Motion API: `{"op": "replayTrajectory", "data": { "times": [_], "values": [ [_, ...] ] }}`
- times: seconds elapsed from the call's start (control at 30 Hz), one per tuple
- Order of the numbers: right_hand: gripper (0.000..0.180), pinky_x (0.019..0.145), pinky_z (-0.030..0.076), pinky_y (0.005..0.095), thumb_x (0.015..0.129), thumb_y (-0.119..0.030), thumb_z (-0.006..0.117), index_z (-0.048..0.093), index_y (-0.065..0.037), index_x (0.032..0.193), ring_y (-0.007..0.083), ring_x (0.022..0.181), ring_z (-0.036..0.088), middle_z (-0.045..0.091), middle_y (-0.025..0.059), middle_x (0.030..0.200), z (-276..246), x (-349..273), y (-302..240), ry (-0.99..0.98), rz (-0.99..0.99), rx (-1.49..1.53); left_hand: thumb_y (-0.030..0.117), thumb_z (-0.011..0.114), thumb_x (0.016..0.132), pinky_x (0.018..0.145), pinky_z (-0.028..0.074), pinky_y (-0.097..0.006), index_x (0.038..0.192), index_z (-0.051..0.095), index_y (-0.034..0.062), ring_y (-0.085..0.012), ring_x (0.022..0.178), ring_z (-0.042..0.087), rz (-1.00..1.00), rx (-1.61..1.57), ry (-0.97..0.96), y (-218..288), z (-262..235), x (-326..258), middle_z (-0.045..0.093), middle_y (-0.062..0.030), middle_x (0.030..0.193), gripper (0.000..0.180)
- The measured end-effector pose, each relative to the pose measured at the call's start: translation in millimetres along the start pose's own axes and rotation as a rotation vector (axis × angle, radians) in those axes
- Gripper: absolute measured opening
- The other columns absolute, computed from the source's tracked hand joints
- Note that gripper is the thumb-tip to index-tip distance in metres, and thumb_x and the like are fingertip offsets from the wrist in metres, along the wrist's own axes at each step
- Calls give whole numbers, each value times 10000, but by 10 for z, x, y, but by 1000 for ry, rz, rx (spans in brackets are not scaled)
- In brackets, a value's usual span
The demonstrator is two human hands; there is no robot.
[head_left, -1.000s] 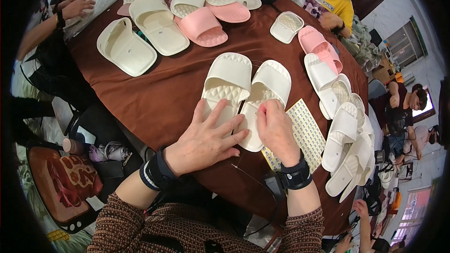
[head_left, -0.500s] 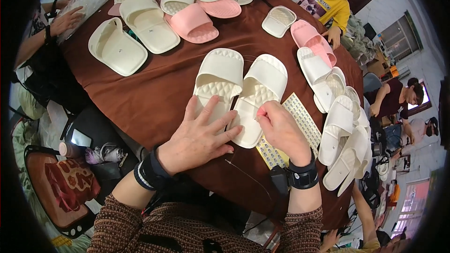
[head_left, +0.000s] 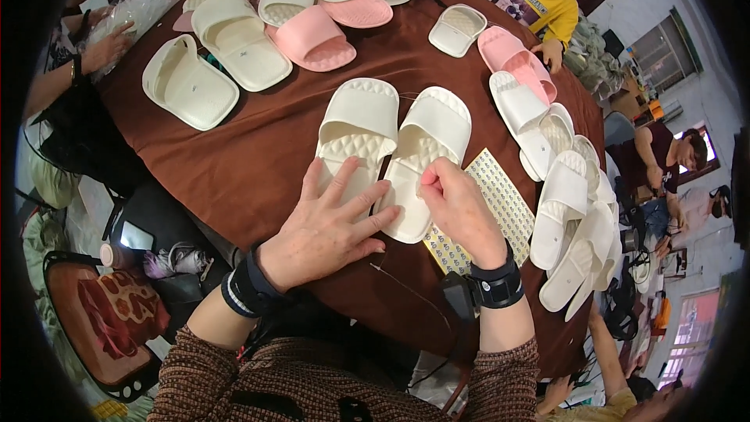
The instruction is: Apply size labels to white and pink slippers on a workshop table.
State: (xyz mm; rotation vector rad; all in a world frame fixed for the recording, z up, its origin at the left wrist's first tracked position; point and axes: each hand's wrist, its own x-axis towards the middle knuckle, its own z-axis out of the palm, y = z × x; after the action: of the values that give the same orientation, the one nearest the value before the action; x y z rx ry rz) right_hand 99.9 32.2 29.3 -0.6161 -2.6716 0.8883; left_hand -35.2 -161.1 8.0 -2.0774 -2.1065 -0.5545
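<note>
A pair of off-white slippers lies side by side before me, the left slipper touching or nearly touching the right slipper. My left hand rests with fingers spread over the left slipper's insole, fingertips reaching onto the right slipper's edge. Above the right slipper's insole, my right hand is closed in a pinch; anything between thumb and forefinger is too small to make out. Partly under my right wrist lies a yellowish sheet of small stickers.
Several white slippers line the table's right edge, with a pink slipper behind them. More white and pink slippers are heaped at the far left. A thin cord lies near my side. Other people are around the table.
The whole view has shifted slightly, so things sit a little further left. Both hands keep nearly the same pose over the slippers; my right hand remains pinched above the right insole.
</note>
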Motion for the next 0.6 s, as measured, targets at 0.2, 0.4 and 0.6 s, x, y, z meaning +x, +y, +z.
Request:
{"op": "replayTrajectory", "data": {
  "times": [0.2, 0.4, 0.6],
  "values": [
    [92, 664, 485, 382, 885, -58, 595, 544, 2, 931, 302, 705, 606, 619, 150, 781, -6, 26, 37, 32, 13, 105, 432, 705, 830, 1057, 282, -644, 1352, 560, 291, -380, 1355, 373, 16, 17, 8, -26, -23, -6, 489, -16, 1430, 560],
    [104, 718, 488, 484, 899, -86, 584, 527, 0, 916, 421, 829, 622, 616, 224, 884, 20, -19, 10, 45, -8, -14, 432, 699, 838, 1025, 302, -664, 1313, 576, 266, -393, 1332, 386, 51, 34, 43, -7, 16, 26, 508, -17, 1380, 517],
    [99, 679, 490, 435, 878, -74, 602, 542, -7, 920, 372, 769, 631, 632, 187, 808, -22, -65, 28, 115, 2, -23, 403, 698, 848, 1028, 308, -653, 1323, 566, 240, -388, 1321, 406, 60, 30, 47, 12, 42, 30, 510, -37, 1384, 519]
  ]
}}
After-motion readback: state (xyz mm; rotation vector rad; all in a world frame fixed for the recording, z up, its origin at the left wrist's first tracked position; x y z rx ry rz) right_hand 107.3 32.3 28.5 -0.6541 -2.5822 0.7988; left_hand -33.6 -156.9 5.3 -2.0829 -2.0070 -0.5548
